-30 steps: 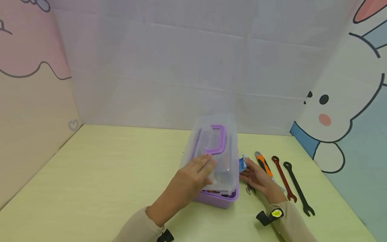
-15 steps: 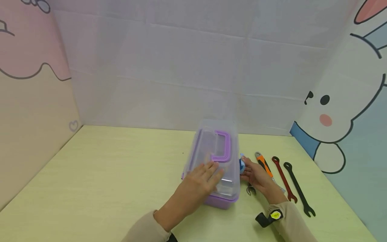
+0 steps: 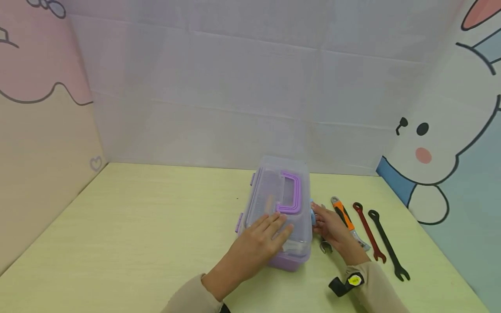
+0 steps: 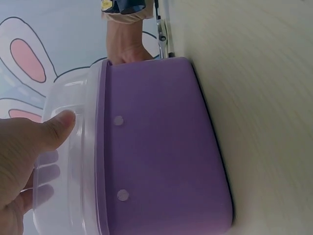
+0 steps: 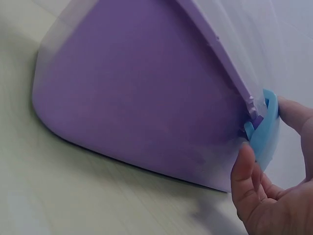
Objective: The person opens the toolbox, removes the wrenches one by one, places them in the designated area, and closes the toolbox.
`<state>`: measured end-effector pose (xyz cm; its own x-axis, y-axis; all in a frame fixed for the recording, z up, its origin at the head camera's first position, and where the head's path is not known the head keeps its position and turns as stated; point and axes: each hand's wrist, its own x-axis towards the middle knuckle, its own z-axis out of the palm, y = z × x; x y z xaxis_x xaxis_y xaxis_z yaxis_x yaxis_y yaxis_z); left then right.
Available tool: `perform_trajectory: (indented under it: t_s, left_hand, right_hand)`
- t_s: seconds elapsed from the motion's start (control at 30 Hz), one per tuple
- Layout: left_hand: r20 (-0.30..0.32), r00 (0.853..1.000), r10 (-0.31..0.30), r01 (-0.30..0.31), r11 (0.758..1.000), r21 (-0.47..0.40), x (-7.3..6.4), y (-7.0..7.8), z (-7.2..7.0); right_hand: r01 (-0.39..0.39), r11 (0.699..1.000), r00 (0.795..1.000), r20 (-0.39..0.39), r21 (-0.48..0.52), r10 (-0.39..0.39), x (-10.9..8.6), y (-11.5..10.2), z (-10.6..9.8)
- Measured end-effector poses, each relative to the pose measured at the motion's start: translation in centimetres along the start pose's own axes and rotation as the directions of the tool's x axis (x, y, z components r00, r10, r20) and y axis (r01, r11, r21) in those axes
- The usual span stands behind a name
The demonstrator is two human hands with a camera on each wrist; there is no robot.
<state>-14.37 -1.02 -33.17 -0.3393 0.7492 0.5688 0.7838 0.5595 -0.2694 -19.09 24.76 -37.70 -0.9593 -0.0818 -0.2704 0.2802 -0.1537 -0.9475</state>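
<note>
A purple toolbox (image 3: 287, 262) stands on the table with its see-through lid (image 3: 270, 182) down over it. My left hand (image 3: 256, 248) lies on the near part of the lid, fingers extended, close to the purple carry handle (image 3: 296, 195). In the left wrist view its thumb (image 4: 61, 127) presses near the lid's edge. At the box's right side my right hand (image 3: 334, 230) pinches a light blue latch (image 5: 266, 132) at the lid's rim. Whether the latch is fastened I cannot tell. Contents are blurred through the plastic.
Right of the box lie an orange-and-black adjustable wrench (image 3: 344, 215), a red wrench (image 3: 368, 230) and a black wrench (image 3: 387, 243). A silver wrench (image 3: 325, 246) lies partly hidden by the right hand. A pale fabric wall (image 3: 195, 108) stands behind.
The lid has come down onto the box, and the left hand has moved down and slightly right with it. The right hand stays at the blue latch, which now sits closer against the box.
</note>
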Motion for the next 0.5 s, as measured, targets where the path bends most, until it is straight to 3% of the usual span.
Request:
perform_trajectory:
  t_s: [0.23,0.5]
  left_hand:
    - [-0.037,0.999,-0.001,0.001,1.000,-0.018,-0.21,-0.10,0.21]
    - [-0.060,0.998,-0.010,0.008,0.999,-0.037,-0.45,-0.05,0.58]
  right_hand:
    - [-0.004,1.000,1.000,0.001,-0.021,0.004,-0.29,-0.23,0.18]
    - [0.007,0.997,0.998,-0.064,-0.073,-0.011,-0.51,-0.45,0.32]
